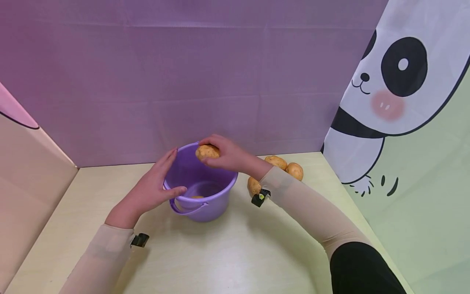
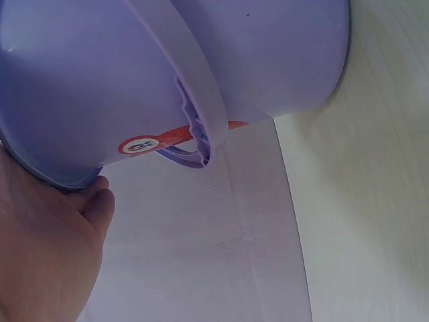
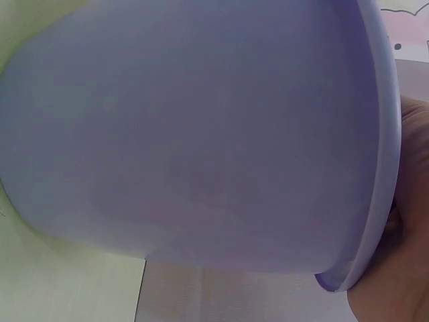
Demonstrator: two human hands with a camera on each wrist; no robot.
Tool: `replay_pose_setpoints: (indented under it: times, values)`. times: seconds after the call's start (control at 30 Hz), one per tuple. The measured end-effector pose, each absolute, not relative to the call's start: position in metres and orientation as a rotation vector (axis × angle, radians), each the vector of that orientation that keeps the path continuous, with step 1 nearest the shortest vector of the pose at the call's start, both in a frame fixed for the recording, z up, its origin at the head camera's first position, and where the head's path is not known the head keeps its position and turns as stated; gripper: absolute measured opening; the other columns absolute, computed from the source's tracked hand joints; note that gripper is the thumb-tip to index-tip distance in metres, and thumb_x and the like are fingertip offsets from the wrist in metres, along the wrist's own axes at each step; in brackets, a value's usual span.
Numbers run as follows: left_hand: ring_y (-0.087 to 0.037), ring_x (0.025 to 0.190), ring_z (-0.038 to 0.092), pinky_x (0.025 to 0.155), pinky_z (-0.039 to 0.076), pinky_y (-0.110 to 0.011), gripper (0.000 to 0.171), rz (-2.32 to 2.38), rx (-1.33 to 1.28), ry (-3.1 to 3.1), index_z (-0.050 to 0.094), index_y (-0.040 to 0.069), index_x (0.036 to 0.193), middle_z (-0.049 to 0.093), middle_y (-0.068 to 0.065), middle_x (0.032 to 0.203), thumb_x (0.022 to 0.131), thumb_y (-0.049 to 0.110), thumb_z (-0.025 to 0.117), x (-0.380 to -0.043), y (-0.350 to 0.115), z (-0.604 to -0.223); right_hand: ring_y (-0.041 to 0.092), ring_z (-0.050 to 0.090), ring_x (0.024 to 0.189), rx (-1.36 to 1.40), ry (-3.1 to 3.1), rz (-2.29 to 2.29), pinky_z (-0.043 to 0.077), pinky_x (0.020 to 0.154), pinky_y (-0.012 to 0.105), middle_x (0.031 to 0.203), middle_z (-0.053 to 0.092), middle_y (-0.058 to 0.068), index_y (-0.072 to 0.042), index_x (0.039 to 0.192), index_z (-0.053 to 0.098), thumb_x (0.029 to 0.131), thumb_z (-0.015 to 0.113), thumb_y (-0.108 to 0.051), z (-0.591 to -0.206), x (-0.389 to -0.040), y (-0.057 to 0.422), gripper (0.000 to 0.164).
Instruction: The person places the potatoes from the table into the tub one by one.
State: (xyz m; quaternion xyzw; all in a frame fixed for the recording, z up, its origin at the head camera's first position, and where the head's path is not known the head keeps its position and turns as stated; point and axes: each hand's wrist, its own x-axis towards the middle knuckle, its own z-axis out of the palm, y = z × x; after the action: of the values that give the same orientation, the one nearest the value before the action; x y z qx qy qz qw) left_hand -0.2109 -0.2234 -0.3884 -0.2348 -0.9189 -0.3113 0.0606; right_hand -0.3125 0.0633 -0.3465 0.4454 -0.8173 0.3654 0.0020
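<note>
A purple plastic bucket with a side handle stands upright on the table. My left hand holds its left rim, thumb over the opening and fingers along the outer side. In the left wrist view this hand meets the rim. Above the bucket's far right rim, my right hand grips a potato. The right wrist view has the hand beyond the rim, with the potato hidden. A small yellowish piece of something shows at the bucket's bottom, mostly covered by the near rim.
Right of the bucket, potatoes lie on the table, partly behind the right forearm. A purple backdrop rises directly behind the bucket. A panda-printed panel borders the right side, and a pale panel the left.
</note>
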Motion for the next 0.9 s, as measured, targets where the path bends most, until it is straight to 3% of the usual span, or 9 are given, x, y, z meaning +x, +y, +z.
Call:
replay_pose_setpoints:
  times: [0.23, 0.47, 0.6, 0.77, 0.9]
  values:
    - [-0.045, 0.167, 0.019, 0.128, 0.027, -0.072, 0.114, -0.930, -0.695, -2.791, 0.016, 0.004, 0.177, 0.013, -0.016, 0.184, 0.095, 0.043, 0.085, -0.2072, -0.2221, -0.3864, 0.024, 0.063, 0.120, 1.397, -2.589, 1.124, 0.051, 0.103, 0.029, 0.138, 0.067, 0.012, -0.001, 0.147, 0.066, 0.100, 0.080, -0.024, -0.3436, -0.3092, 0.0632, 0.055]
    - [-0.046, 0.167, 0.020, 0.127, 0.027, -0.073, 0.113, -0.938, -0.694, -2.795, 0.016, 0.004, 0.177, 0.014, -0.018, 0.184, 0.096, 0.044, 0.084, -0.2051, -0.2219, -0.3860, 0.026, 0.064, 0.132, 1.417, -2.569, 1.183, 0.050, 0.115, 0.034, 0.141, 0.068, 0.015, 0.003, 0.143, 0.066, 0.101, 0.080, -0.017, -0.3431, -0.3085, 0.0623, 0.049]
    - [-0.047, 0.166, 0.020, 0.127, 0.027, -0.074, 0.112, -0.937, -0.690, -2.795, 0.017, 0.004, 0.177, 0.014, -0.018, 0.184, 0.096, 0.043, 0.084, -0.2061, -0.2219, -0.3878, 0.025, 0.064, 0.131, 1.419, -2.546, 1.177, 0.050, 0.115, 0.034, 0.139, 0.068, 0.015, 0.002, 0.141, 0.068, 0.101, 0.081, -0.018, -0.3439, -0.3095, 0.0629, 0.047]
    - [-0.046, 0.167, 0.018, 0.127, 0.027, -0.075, 0.112, -0.936, -0.678, -2.804, 0.015, 0.006, 0.178, 0.012, -0.016, 0.185, 0.097, 0.041, 0.084, -0.2068, -0.2219, -0.3899, 0.027, 0.064, 0.129, 1.426, -2.523, 1.207, 0.052, 0.115, 0.044, 0.137, 0.069, 0.017, 0.003, 0.139, 0.068, 0.101, 0.081, -0.017, -0.3449, -0.3102, 0.0656, 0.045]
    - [-0.046, 0.167, 0.018, 0.127, 0.026, -0.075, 0.113, -0.935, -0.672, -2.805, 0.015, 0.007, 0.178, 0.012, -0.015, 0.185, 0.097, 0.041, 0.085, -0.2062, -0.2224, -0.3902, 0.029, 0.065, 0.128, 1.427, -2.511, 1.218, 0.052, 0.114, 0.041, 0.136, 0.069, 0.017, 0.004, 0.138, 0.068, 0.101, 0.080, -0.015, -0.3441, -0.3100, 0.0675, 0.043]
